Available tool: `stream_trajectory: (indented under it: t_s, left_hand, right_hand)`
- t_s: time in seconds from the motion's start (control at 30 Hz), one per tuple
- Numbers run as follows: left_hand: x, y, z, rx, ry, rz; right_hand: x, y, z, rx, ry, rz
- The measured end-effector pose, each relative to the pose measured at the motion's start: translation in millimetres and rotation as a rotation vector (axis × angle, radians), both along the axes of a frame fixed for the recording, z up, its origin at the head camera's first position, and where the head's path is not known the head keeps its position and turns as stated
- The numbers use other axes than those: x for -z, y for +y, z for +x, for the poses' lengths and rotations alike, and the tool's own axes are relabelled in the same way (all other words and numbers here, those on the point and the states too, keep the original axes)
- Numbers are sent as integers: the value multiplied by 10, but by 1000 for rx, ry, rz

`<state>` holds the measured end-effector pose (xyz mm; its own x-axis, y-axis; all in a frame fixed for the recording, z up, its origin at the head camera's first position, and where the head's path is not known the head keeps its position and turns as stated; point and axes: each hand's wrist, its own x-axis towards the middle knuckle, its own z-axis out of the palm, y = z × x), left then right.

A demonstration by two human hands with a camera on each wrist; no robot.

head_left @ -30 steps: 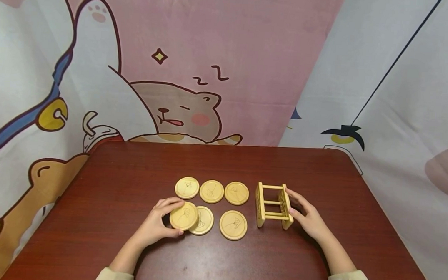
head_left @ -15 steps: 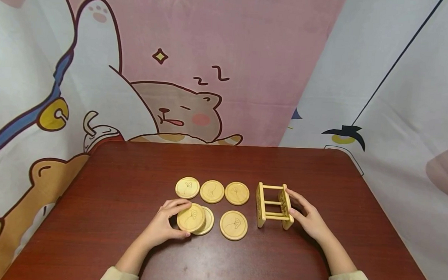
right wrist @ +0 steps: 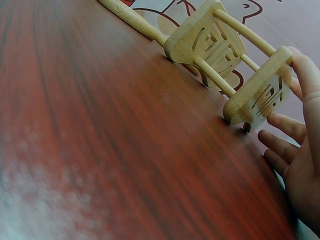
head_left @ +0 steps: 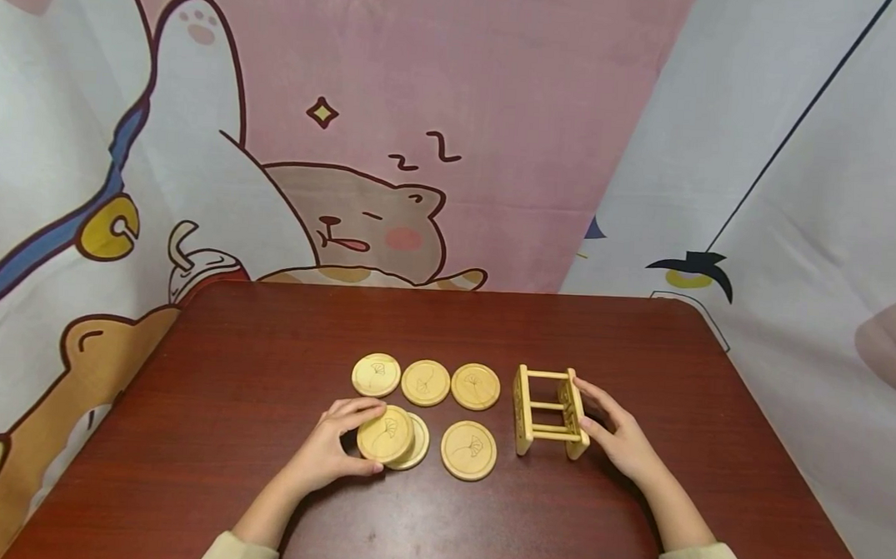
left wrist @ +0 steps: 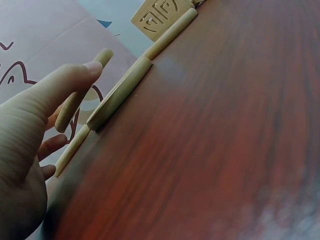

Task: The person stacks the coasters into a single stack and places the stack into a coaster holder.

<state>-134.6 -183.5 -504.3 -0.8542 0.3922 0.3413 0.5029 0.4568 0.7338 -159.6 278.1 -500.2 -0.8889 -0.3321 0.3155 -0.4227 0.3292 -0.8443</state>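
My left hand [head_left: 339, 448] pinches a round wooden coaster [head_left: 385, 434] by its rim, thumb on the near edge and fingers on the far one. A leaf design is engraved on its top. In the left wrist view this coaster [left wrist: 72, 107] is raised and tilted, apart from the thick coaster edge [left wrist: 120, 95] beside it. From above it partly covers another coaster [head_left: 421, 447] lying on the table. Fingertips of my right hand [head_left: 621, 437] touch the right side panel of a wooden coaster rack [head_left: 545, 405]. Its panels have cut-out slots [right wrist: 270, 100], joined by round bars.
Three coasters lie in a row behind: left [head_left: 375, 375], middle [head_left: 425, 383] and right [head_left: 476, 387]. Another coaster [head_left: 468, 450] lies in front, left of the rack. All are on a dark red-brown table [head_left: 437, 529], with a cartoon-printed cloth [head_left: 499, 132] behind it.
My left hand has carried its coaster to the right, so it covers more of the coaster beneath; it slows in the last half second. The right hand and rack stay put.
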Motion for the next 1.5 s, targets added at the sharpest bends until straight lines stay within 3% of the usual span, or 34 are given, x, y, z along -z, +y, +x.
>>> stream_trajectory:
  t_s: [0.47, 1.23, 1.5]
  left_hand:
    - [-23, 128, -21, 72, -3, -1]
    - [-24, 187, -10, 39, -5, -157]
    - [-14, 187, -4, 36, -22, -137]
  right_hand:
    - [-12, 1, -10, -10, 4, -15]
    - [22, 15, -21, 0, 1, 7]
    - [31, 21, -13, -5, 5, 8]
